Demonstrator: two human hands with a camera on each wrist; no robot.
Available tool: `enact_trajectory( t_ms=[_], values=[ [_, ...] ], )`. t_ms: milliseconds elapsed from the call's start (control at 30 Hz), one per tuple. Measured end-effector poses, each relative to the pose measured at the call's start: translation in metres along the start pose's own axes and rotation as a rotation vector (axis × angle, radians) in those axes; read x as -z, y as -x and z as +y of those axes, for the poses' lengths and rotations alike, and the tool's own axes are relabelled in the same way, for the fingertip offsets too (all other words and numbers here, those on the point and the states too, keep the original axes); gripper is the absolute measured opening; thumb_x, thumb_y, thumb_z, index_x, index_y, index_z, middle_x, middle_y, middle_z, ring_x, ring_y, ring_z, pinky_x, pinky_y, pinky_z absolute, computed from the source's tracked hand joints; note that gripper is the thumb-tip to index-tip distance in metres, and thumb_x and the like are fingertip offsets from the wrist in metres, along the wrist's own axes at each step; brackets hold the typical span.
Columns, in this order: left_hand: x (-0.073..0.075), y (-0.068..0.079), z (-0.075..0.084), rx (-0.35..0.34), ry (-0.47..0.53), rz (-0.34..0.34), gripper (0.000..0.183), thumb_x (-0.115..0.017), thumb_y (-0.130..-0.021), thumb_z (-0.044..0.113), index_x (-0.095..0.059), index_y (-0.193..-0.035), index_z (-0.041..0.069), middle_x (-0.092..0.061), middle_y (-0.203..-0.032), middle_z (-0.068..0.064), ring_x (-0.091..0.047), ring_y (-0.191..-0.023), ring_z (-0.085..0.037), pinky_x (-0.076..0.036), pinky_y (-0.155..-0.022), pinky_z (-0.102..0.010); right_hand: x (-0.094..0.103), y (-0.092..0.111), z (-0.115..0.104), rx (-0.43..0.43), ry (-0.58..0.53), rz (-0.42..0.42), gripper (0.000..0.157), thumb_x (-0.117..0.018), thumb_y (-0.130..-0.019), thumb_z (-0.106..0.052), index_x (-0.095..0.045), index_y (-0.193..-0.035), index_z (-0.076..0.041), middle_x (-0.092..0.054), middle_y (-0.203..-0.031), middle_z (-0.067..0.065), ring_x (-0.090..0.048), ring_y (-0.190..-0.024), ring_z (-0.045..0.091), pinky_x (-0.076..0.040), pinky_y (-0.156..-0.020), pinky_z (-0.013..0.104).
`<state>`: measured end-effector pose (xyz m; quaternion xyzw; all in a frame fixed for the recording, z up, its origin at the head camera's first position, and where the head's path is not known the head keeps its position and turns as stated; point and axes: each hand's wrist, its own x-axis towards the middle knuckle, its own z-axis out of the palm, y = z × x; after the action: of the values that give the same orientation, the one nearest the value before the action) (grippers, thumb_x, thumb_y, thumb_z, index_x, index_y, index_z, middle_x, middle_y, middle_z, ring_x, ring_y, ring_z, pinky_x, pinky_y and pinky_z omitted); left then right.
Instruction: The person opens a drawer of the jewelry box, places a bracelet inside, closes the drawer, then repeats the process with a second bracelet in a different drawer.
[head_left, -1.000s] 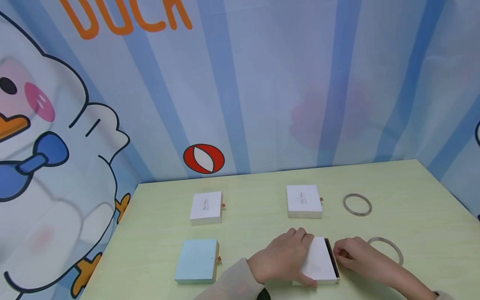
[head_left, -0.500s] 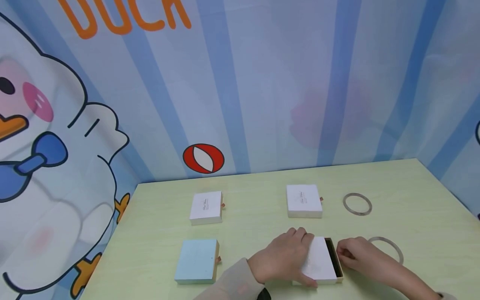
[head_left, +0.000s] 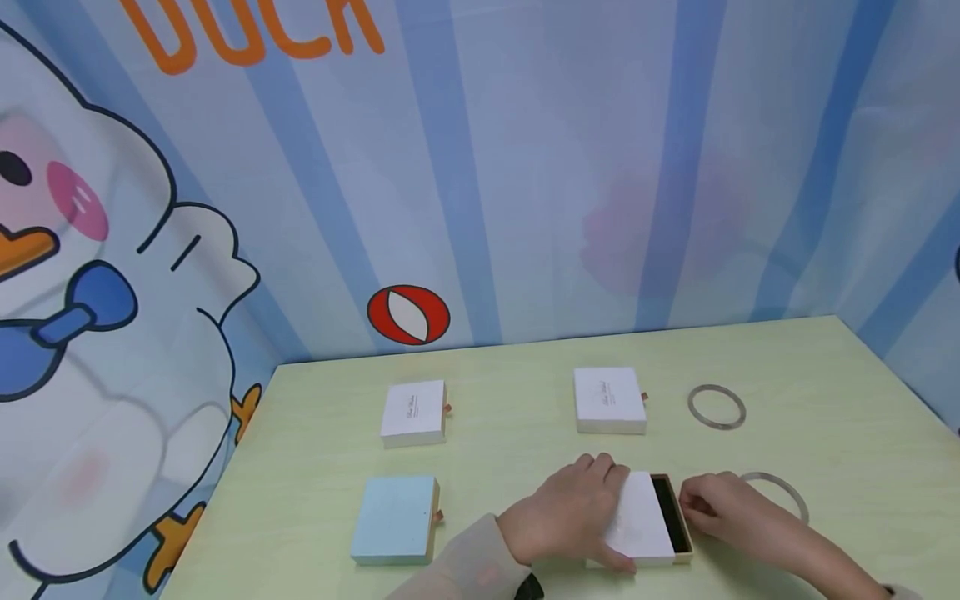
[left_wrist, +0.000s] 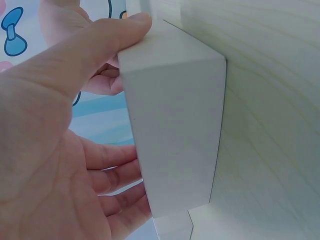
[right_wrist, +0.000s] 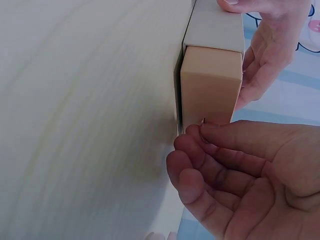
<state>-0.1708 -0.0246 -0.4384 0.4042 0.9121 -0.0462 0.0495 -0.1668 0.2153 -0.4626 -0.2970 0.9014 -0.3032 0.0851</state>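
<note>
My left hand (head_left: 566, 510) holds a white drawer-style gift box (head_left: 639, 523) on the table. Its thumb lies against the near side of the white sleeve (left_wrist: 172, 135), and its fingers reach across the top. Out of the right end of that sleeve sticks a tan inner drawer (right_wrist: 210, 90) with a dark inside. My right hand (head_left: 738, 517) pinches a small ribbon tab (right_wrist: 203, 121) on the drawer's end between thumb and forefinger, most of the tab hidden by the fingertips. Just beyond the right wrist lies a pale ring-shaped bangle (head_left: 783, 484), partly covered by the forearm.
Behind stand two closed white boxes, one at the left (head_left: 412, 413) and one in the middle (head_left: 608, 400), each with a small tab. A light blue box (head_left: 394, 518) sits at the front left. Another bangle (head_left: 742, 412) lies at the back right of the table (head_left: 510, 433).
The right hand has moved slightly right, and the drawer has slid farther out of the sleeve, widening the dark gap. The left hand stays in place on the box.
</note>
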Motion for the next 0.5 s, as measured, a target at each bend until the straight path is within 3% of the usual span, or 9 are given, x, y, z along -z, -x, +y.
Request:
enact_trajectory(
  t_ms=[500],
  values=[
    [0.0045,0.0002,0.0011,0.012,0.012,-0.037,0.104,-0.070,-0.071,0.077,-0.045,-0.144,0.008,-0.052,-0.125,0.002,-0.048,-0.103,-0.008,-0.042,-0.091,-0.019,0.0003,0.0016,0.0015,-0.027,0.047,0.019,0.028,-0.066,-0.088,0.004,-0.055,-0.070,-0.014,-0.039,-0.062,-0.013,-0.034,-0.057,-0.001,-0.034,-0.051,0.022]
  ],
)
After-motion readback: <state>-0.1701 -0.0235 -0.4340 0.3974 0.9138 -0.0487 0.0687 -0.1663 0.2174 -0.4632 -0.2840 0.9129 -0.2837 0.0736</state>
